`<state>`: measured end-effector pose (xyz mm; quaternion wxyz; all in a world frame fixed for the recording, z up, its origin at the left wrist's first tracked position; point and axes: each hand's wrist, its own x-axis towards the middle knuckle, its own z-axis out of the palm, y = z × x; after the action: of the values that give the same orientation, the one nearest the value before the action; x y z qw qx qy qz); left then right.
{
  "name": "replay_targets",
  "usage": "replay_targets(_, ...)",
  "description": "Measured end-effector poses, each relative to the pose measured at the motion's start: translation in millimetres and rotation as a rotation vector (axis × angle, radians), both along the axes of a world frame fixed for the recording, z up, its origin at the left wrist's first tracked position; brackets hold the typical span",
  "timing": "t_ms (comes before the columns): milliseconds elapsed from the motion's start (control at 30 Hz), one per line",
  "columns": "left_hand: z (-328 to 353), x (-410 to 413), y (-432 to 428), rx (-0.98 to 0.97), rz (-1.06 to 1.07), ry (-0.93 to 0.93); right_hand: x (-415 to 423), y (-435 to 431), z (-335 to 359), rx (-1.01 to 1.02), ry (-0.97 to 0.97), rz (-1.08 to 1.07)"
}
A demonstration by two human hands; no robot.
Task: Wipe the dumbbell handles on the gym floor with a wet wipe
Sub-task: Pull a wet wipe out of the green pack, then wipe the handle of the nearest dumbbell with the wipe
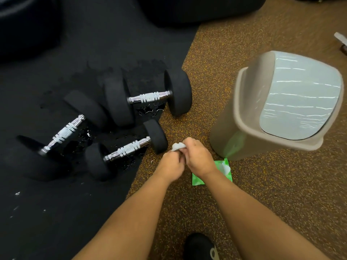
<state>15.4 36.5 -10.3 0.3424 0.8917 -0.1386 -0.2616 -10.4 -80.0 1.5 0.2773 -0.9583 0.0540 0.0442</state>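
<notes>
Three black dumbbells with knurled chrome handles lie on the black mat: a far one (148, 97), a left one (63, 133) and a near one (127, 149). Droplets shine on the mat around them. My left hand (171, 166) and my right hand (199, 157) meet just right of the near dumbbell, above the brown speckled floor. Both pinch a crumpled white wet wipe (178, 146), which sticks out at the top of my fingers. A green wet wipe pack (223, 172) lies on the floor under my right wrist, a white wipe poking from it.
A beige bin with a pale grey swing lid (281, 109) stands to the right, close to the pack. Large black gym equipment (197, 8) lines the far edge. My black shoe (199, 246) shows at the bottom. A small object (340, 39) lies at the far right.
</notes>
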Motion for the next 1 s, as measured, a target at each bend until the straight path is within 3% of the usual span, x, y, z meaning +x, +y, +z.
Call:
replay_targets(600,31.8,40.4,90.3,-0.376,0.481,-0.136,54.4,88.3,47.4,0.24,-0.138,0.135)
replay_targets(1000,42.7,54.0,133.0,-0.374,0.55,-0.146,73.7,115.7,48.8,0.367,-0.065,0.067)
